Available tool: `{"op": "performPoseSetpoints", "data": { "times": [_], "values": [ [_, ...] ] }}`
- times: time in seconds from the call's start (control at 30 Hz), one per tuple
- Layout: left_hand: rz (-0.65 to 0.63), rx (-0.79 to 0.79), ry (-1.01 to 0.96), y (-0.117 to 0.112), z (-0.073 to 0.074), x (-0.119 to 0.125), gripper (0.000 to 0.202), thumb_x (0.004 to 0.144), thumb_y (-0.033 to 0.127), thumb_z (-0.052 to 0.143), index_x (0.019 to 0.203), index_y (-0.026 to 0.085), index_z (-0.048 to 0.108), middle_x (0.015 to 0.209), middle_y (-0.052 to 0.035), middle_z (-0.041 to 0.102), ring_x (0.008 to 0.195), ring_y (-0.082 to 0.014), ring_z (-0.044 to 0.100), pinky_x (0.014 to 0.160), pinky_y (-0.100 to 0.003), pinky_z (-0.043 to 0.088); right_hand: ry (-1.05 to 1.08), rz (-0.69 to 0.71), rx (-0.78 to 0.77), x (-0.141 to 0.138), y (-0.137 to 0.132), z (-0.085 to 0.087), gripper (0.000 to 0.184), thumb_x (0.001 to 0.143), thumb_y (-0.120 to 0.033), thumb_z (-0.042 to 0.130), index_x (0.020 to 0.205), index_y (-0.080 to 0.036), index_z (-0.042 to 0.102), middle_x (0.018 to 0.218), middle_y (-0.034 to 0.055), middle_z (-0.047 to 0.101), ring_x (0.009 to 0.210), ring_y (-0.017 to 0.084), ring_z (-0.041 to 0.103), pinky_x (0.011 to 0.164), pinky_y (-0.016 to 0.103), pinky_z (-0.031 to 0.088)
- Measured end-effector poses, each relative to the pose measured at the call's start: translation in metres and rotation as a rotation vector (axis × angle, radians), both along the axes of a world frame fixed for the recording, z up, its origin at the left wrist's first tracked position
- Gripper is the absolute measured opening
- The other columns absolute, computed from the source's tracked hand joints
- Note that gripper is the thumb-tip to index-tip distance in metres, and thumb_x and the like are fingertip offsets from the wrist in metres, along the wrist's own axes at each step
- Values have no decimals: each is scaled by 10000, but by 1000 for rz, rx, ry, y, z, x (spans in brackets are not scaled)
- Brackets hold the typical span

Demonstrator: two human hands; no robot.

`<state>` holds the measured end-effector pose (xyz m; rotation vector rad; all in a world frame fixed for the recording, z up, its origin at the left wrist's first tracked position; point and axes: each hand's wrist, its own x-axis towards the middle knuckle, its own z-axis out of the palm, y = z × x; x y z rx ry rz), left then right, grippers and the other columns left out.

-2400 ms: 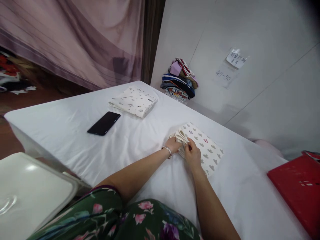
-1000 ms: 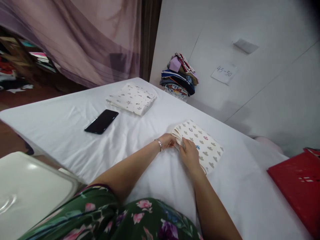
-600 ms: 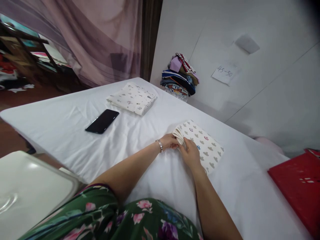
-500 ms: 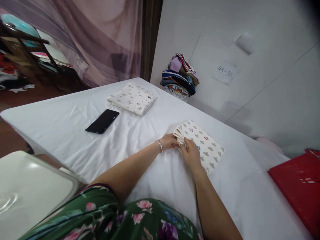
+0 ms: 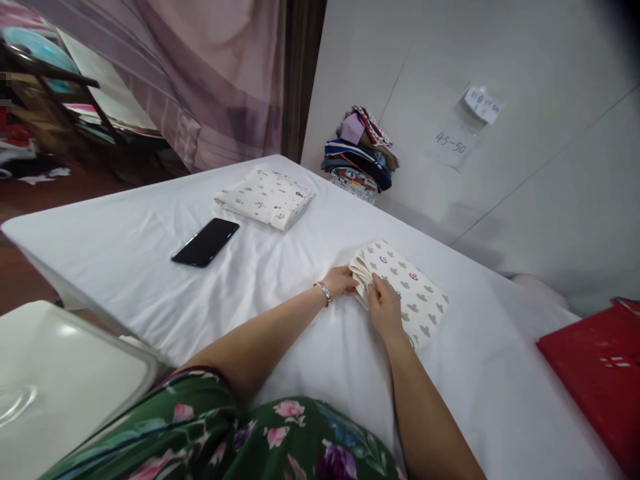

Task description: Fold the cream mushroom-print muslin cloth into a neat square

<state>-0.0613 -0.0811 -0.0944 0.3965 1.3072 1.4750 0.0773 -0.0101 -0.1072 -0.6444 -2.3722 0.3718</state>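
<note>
A folded white cloth (image 5: 413, 287) with grey cloud-like prints and a few small coloured figures lies on the white-covered table (image 5: 310, 360). My left hand (image 5: 343, 281), a silver bracelet on its wrist, grips the cloth's layered left edge. Against the same edge, my right hand (image 5: 385, 307) pinches the layers between thumb and fingers. Some fingertips of both hands are hidden by the folds. Farther back lies a second folded cloth (image 5: 267, 197), white with small dark prints, apart from both hands.
A black phone (image 5: 206, 243) lies left of centre on the table. Beyond the far edge stands a stack of folded clothes (image 5: 357, 157) by the grey wall. At right is a red bag-like item (image 5: 595, 373); a white stool or chair seat (image 5: 65, 380) stands at left.
Both hands stay at the cloth's left edge, with small finger shifts; the layers there look slightly more fanned. One paper on the wall has swung, now showing writing, and the curtain has shifted.
</note>
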Motion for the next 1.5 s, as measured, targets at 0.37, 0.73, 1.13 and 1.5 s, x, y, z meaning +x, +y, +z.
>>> {"op": "performPoseSetpoints", "data": {
  "times": [0.37, 0.73, 1.13, 1.5],
  "values": [
    [132, -33, -2, 5, 1, 2, 137, 645, 15, 546, 719, 124, 582, 505, 33, 580, 490, -97, 583, 593, -254, 544, -63, -2, 88, -1, -7, 1, 338, 871, -246, 386, 1164, -162, 533, 1011, 88, 608, 955, 211, 530, 831, 342, 435],
    [203, 5, 28, 9, -1, -3, 202, 668, 79, 584, 861, 136, 569, 621, 11, 630, 589, -137, 634, 645, -288, 544, -187, 22, 185, -2, -10, 5, 452, 843, -276, 463, 1273, -142, 424, 1034, 109, 575, 971, 238, 502, 817, 352, 436],
    [103, -40, 117, 4, 8, -7, 583, 622, 322, 719, 1119, 159, 462, 637, -2, 609, 522, -133, 588, 567, -294, 523, -198, 40, 225, -3, -13, 3, 418, 828, -174, 427, 1242, -123, 444, 1033, 116, 578, 938, 240, 499, 820, 374, 422],
    [152, -129, 510, 10, -8, -12, 508, 662, 236, 627, 1144, 195, 471, 735, -1, 634, 587, -132, 601, 546, -232, 501, -287, 29, 202, 2, -35, 9, 422, 808, -151, 454, 1228, -118, 477, 1186, 127, 545, 1043, 244, 474, 895, 398, 402]
  ]
}}
